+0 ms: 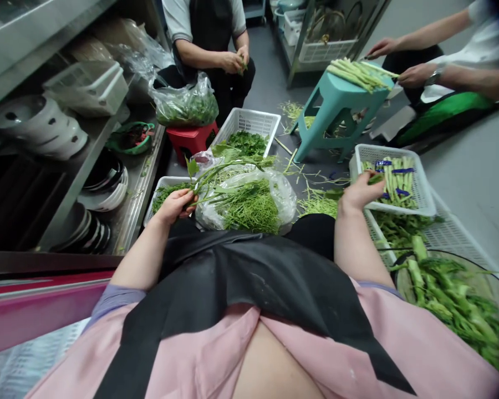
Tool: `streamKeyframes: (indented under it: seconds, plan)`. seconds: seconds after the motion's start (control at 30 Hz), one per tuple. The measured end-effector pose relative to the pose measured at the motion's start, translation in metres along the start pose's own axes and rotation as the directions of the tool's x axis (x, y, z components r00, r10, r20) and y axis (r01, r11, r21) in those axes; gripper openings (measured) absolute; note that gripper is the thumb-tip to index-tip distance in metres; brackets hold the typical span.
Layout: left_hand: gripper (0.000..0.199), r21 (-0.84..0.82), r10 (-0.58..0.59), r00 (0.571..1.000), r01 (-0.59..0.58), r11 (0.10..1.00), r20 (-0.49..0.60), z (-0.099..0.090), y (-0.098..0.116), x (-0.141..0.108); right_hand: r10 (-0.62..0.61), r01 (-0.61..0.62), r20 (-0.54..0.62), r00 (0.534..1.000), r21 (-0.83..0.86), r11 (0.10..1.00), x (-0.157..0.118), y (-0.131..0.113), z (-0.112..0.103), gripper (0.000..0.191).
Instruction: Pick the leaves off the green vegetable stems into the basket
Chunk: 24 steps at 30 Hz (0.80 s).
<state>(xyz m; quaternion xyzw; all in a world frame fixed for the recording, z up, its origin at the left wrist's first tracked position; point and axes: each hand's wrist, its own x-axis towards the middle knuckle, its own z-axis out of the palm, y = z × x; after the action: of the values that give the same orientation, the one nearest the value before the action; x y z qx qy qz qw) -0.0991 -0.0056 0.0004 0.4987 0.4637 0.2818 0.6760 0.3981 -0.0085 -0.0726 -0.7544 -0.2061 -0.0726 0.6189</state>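
My left hand (177,205) is closed around a few thin leafy green stems (210,180), whose ends spread to the right over a plastic bag. That clear bag (286,191) stands open in front of my lap, heaped with thin cut green stems (251,208). Off to the right, my right hand (362,192) is raised with bent fingers, and a bit of green leaf (375,178) shows at them. It hovers at the near left side of a white basket (426,194) that holds bundles of pale green stalks (399,174) tied with blue-purple bands.
Two people work opposite, one by a red stool (191,141) bearing a bag of greens, another at a teal stool (341,91) with stalks. White baskets (270,124) hold leaves. Large stalks (453,282) fill a container at right. Metal shelving with bowls (102,188) borders the left.
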Motion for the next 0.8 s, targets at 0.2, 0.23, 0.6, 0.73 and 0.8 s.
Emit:
streamKeyframes:
  seconds: [0.2,0.23,0.6,0.73,0.8]
  plan:
    - [0.05,0.028,0.031,0.999,-0.031,0.999,-0.013,0.005,0.005,-0.003,-0.32,0.35,0.73,0.604,0.117,0.929,-0.108,-0.031,0.018,0.019]
    - [0.05,0.034,0.03,0.999,-0.029,0.999,-0.011,0.005,0.005,-0.004,-0.339,0.375,0.782,0.523,0.146,0.916,-0.118,-0.037,0.018,0.021]
    - [0.048,-0.053,-0.035,0.998,0.037,0.998,0.052,0.01,-0.017,0.008,0.147,-0.614,0.98,0.131,-0.036,0.789,-0.168,-0.107,-0.013,0.033]
    - [0.048,-0.049,-0.046,0.995,0.05,0.998,0.084,0.018,-0.019,0.009,0.223,-0.785,0.972,0.074,-0.081,0.614,-0.177,-0.112,-0.007,0.034]
    - [0.049,-0.045,-0.06,0.994,0.065,0.997,0.092,0.022,-0.019,0.009,0.248,-0.783,0.966,0.077,-0.095,0.614,-0.178,-0.111,-0.007,0.031]
